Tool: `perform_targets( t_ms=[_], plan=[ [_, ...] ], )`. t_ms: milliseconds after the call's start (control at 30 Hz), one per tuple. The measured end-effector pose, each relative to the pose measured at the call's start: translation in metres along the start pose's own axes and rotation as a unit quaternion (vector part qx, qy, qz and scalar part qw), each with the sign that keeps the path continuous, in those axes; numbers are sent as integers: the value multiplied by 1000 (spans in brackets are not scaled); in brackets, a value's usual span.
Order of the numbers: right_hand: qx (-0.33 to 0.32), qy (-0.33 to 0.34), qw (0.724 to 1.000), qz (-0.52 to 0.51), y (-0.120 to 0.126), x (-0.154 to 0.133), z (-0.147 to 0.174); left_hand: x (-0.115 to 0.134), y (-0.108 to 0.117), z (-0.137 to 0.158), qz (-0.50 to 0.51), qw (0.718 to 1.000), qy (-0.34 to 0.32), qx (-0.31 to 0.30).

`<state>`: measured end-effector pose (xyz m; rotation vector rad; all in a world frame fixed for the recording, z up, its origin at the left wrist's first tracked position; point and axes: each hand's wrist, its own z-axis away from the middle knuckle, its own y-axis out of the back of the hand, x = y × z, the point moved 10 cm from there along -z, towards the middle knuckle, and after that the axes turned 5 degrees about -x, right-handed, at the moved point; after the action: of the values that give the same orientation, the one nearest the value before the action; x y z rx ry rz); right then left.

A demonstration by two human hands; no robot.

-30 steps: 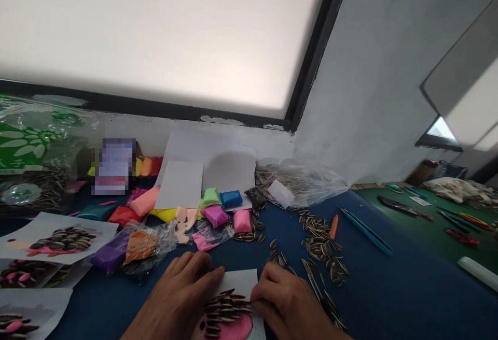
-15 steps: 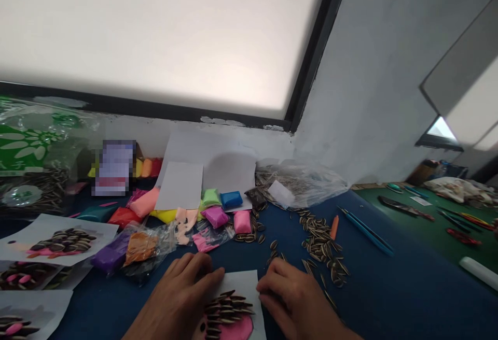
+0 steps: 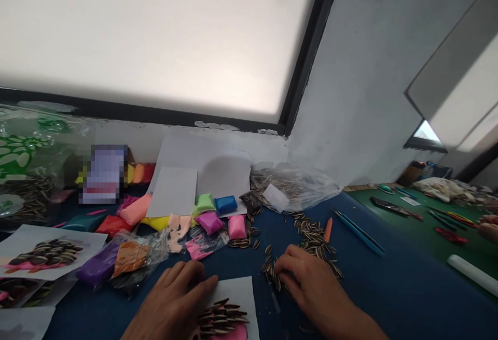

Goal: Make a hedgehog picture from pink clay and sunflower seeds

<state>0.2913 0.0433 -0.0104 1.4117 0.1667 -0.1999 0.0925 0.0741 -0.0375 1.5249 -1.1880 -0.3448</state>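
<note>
My left hand lies over the left part of a white sheet, its thumb stretched across the top edge. On that sheet is a pink clay shape covered with rows of striped sunflower seeds. My right hand is off the sheet to the right, thumb and forefinger bent together at a small heap of loose seeds. Whether a seed is between the fingertips is too small to make out. A slim dark tool lies between the sheet and my right hand.
Behind my hands lie clay packets, including a pink one and a purple one. More seeds, an orange stick and blue tweezers are at right. Finished seed pictures lie left. Another person's hand shows at the right edge.
My right hand has moved right, away from the sheet's edge to the loose seeds, uncovering the slim dark tool. My left hand stays on the sheet. Another person's hand has appeared at far right.
</note>
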Motion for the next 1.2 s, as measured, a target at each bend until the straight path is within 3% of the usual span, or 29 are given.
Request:
perform_targets(
  t_ms=[200, 400, 700, 800, 967, 1200],
  plan=[
    [-44, 65, 995, -67, -4, 0, 4, 0, 1, -1, 1, 1000, -2, -3],
    [-55, 32, 997, -47, -11, -2, 2, 0, 2, -1, 5, 1000, -5, 10],
    [74, 107, 990, -50, 4, -14, 6, 0, -2, -2, -6, 1000, 12, -16],
    [68, 135, 981, -119, 8, -26, 14, -1, -3, -2, -9, 1000, 14, -17],
    [4, 208, 955, -213, -7, -55, 26, -4, -3, 0, -12, 1000, 4, 0],
    [18, 204, 972, -116, -31, -56, 26, -6, -4, 1, -7, 1000, 4, 2]
  ],
)
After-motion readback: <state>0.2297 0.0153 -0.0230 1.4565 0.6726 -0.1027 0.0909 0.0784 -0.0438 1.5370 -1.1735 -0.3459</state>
